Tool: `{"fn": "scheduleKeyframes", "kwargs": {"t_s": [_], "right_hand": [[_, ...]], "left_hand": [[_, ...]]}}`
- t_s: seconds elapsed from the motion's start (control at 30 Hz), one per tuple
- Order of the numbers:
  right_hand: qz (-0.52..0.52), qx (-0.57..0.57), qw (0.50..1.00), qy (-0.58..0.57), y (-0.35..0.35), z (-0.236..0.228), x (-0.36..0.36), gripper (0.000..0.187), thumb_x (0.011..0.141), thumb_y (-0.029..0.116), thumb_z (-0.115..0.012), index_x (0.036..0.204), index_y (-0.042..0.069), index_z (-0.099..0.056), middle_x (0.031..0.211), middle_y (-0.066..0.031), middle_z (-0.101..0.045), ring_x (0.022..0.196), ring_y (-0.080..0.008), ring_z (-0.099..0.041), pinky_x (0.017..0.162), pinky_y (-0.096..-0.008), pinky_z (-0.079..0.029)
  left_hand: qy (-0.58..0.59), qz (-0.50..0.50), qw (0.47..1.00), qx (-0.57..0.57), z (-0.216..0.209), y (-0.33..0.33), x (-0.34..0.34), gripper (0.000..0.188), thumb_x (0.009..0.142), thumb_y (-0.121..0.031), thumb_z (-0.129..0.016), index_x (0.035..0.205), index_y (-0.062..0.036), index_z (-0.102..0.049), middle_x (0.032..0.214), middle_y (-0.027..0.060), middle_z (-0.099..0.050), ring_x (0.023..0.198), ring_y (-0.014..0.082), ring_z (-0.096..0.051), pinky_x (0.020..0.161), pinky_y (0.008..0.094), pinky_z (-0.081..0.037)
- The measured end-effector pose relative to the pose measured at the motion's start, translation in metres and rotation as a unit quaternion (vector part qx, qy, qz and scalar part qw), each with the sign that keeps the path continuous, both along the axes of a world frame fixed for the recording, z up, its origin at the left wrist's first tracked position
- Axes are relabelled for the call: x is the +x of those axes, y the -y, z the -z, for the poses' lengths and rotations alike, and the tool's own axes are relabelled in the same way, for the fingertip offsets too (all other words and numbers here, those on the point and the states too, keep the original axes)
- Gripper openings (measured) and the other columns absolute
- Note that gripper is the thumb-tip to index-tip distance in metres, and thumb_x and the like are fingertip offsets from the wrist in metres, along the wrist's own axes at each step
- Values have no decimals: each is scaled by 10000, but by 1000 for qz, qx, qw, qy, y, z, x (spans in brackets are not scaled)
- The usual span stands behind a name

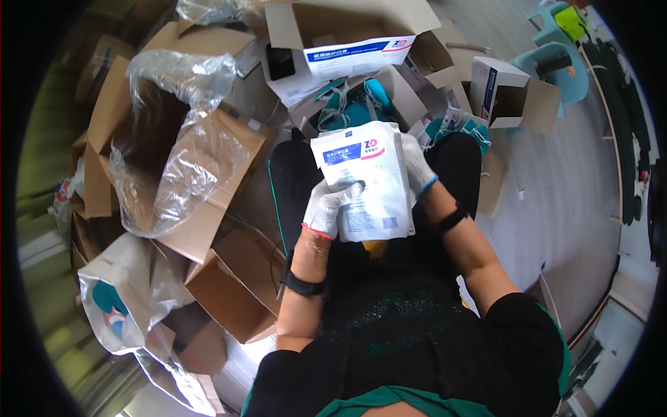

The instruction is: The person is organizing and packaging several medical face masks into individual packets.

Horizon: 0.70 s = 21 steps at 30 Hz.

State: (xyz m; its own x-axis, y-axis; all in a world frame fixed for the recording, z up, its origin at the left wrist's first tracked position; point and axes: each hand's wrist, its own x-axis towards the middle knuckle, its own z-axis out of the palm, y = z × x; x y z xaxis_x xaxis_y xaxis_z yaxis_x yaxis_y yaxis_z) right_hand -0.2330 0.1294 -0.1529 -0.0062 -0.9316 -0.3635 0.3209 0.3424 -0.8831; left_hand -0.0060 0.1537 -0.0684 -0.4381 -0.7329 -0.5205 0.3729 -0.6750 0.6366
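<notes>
Above my lap I hold a stack of flat white packets point(375, 198) with blue and red print, upright and facing me. My left hand point(328, 207), in a white glove with a red cuff, grips the stack's left side, thumb across the front. At the upper right edge my right hand point(418, 165), in a white glove with a blue cuff, is closed on the stack; its fingers are partly hidden behind it. Just beyond the packets, an open box point(410, 97) contains teal face masks point(361, 104) with white straps. More teal masks point(462, 128) lie to its right.
Open cardboard boxes point(233, 278) and clear plastic film point(201, 160) crowd the left. A white bag point(132, 250) with teal items stands there too. Ahead is a large printed carton point(358, 59); an open white box point(493, 90) and blue stool point(556, 69) are farther right.
</notes>
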Motion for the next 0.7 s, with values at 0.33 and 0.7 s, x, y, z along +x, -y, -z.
{"fn": "scheduleKeyframes", "kwargs": {"t_s": [0.33, 0.7], "right_hand": [[-162, -249, 925, -237, 4, -169, 10, 344, 841, 169, -753, 1137, 6, -688, 1089, -97, -694, 987, -198, -666, 883, -325, -531], [-204, -293, 906, -228, -39, -155, 73, 339, 744, 85, -842, 1033, 42, -670, 990, -57, -650, 925, -154, -647, 843, -299, -526]], "left_hand": [[487, 218, 762, -367, -113, 12, 41, 283, 726, -258, -784, 944, -92, -712, 858, 154, -710, 834, 332, -699, 752, 386, -544], [638, 183, 648, -374, -108, -22, 77, 231, 705, -180, -721, 922, -101, -708, 879, 164, -694, 869, 387, -669, 760, 436, -534]]}}
